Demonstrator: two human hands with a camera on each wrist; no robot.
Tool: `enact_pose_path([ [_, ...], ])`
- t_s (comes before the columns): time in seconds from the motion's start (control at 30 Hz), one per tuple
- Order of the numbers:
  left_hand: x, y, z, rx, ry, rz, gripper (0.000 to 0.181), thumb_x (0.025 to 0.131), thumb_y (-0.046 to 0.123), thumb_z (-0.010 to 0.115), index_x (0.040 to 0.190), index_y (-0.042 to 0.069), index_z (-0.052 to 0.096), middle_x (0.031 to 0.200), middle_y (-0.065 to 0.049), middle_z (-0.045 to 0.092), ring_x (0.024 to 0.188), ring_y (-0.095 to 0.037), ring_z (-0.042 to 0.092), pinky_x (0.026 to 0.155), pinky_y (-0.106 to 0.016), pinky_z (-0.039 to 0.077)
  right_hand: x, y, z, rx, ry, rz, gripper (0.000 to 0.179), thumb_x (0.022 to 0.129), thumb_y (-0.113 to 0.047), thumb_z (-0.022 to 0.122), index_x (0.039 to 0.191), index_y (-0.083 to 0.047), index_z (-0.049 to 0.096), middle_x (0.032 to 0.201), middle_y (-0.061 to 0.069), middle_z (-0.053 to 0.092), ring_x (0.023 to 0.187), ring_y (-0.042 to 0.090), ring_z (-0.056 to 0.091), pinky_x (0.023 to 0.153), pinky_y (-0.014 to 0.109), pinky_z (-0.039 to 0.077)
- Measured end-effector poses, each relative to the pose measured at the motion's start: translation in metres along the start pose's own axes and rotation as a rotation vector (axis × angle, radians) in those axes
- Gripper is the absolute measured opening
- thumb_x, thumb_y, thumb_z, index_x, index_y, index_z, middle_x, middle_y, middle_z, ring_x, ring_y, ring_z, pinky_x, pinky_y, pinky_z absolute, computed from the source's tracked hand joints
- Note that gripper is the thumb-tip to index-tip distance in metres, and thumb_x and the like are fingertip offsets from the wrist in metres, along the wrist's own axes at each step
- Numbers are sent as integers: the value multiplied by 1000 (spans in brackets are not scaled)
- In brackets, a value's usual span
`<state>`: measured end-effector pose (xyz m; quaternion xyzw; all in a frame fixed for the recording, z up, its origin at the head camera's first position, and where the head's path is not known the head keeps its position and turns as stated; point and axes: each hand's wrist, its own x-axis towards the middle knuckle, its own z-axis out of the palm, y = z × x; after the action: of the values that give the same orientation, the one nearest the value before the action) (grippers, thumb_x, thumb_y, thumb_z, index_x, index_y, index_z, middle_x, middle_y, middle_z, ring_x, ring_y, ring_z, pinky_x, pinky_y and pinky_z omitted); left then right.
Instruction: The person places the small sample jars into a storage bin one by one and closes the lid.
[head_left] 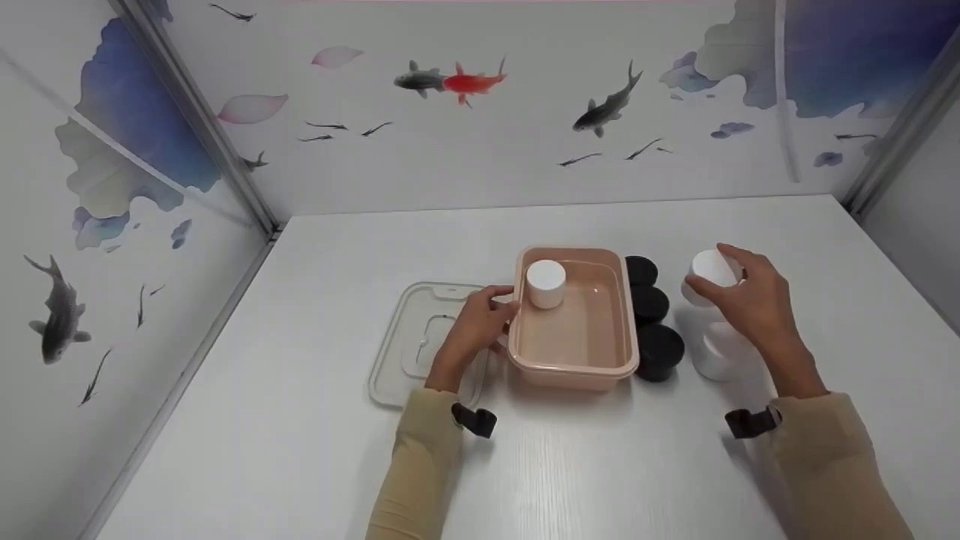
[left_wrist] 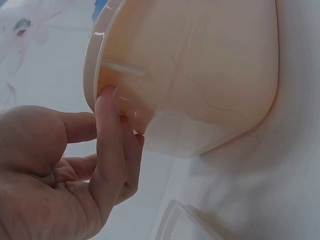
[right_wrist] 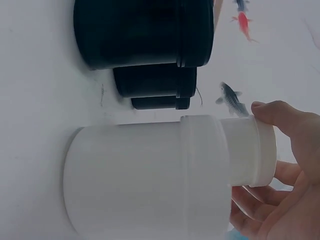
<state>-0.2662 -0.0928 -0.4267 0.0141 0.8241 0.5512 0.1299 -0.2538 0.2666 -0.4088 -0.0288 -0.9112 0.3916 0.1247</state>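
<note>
A pink plastic box point(head_left: 574, 382) stands at the middle of the table, without a lid on it. One small white jar point(head_left: 546, 285) is inside, near its far left corner. My left hand point(head_left: 476, 326) holds the box's left rim, with fingertips against the wall just under the edge point(left_wrist: 90, 65). Over on the right, my right hand point(head_left: 754, 292) grips a white jar point(head_left: 703, 276) by its lid, thumb and fingers on opposite sides. In the right wrist view this jar point(right_wrist: 242, 150) is partly hidden by another white jar point(right_wrist: 135, 175) standing nearer.
Three black jars point(head_left: 658, 351) line the box's right side. The other white jar point(head_left: 716, 352) stands on the table below my right hand. A pale translucent lid point(head_left: 386, 352) lies flat left of the box, partly under my left arm. Printed walls point(head_left: 510, 165) enclose the table.
</note>
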Motion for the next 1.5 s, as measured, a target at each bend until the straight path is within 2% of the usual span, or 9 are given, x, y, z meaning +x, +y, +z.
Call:
enact_pose_path([
  [0.33,0,1,-1,17,3,2,45,104,26,54,147,11,49,115,-15,68,86,-19,71,54,-27,58,-6,-18,-2,25,50,-47,72,89,-39,75,147,-4,49,144,26,50,112,34,48,82,29,40],
  [0.43,-1,2,0,22,3,-6,45,104,26,54,147,12,49,114,-15,68,86,-19,71,53,-26,58,-10,-26,-3,40,47,-57,73,89,-40,75,148,-5,49,145,25,49,115,36,48,85,34,43],
  [0.6,-1,3,1,43,8,-25,45,104,27,53,147,13,49,114,-14,68,86,-18,70,52,-25,56,-18,-40,-4,46,16,-48,77,89,-45,74,150,-7,45,147,24,47,121,39,48,96,55,47],
  [0.83,0,2,1,31,7,-15,45,104,26,53,147,13,49,115,-14,68,86,-18,70,52,-24,55,-24,-52,-2,63,-23,-51,78,89,-45,75,151,-10,44,151,23,44,125,42,48,96,54,49],
  [1.0,0,1,0,9,3,11,44,104,25,54,146,12,50,116,-15,69,84,-18,71,50,-22,53,-30,-63,2,78,-76,-59,79,88,-47,75,152,-13,44,152,21,45,127,42,47,91,47,49],
  [1.23,-1,1,0,31,12,-16,45,104,27,54,146,13,50,117,-14,69,89,-20,71,53,-23,54,-36,-76,10,81,-141,-77,78,89,-46,75,152,-13,43,150,20,46,122,36,50,80,16,46],
  [1.3,-1,1,1,34,13,-24,44,104,27,53,146,14,50,117,-13,69,90,-20,71,54,-23,54,-37,-79,13,78,-161,-80,78,89,-44,74,153,-13,43,151,20,45,123,35,50,83,18,50],
  [1.43,0,2,2,34,15,-29,44,104,28,53,146,14,50,117,-13,68,90,-20,70,54,-22,54,-37,-88,20,73,-207,-70,80,90,-42,74,154,-11,39,154,20,42,127,37,48,95,44,53],
  [1.5,0,3,3,38,18,-26,44,104,29,53,146,14,50,117,-13,68,90,-20,69,54,-22,53,-36,-92,23,79,-229,-68,82,90,-42,74,155,-10,37,154,21,42,129,38,48,100,51,52],
])
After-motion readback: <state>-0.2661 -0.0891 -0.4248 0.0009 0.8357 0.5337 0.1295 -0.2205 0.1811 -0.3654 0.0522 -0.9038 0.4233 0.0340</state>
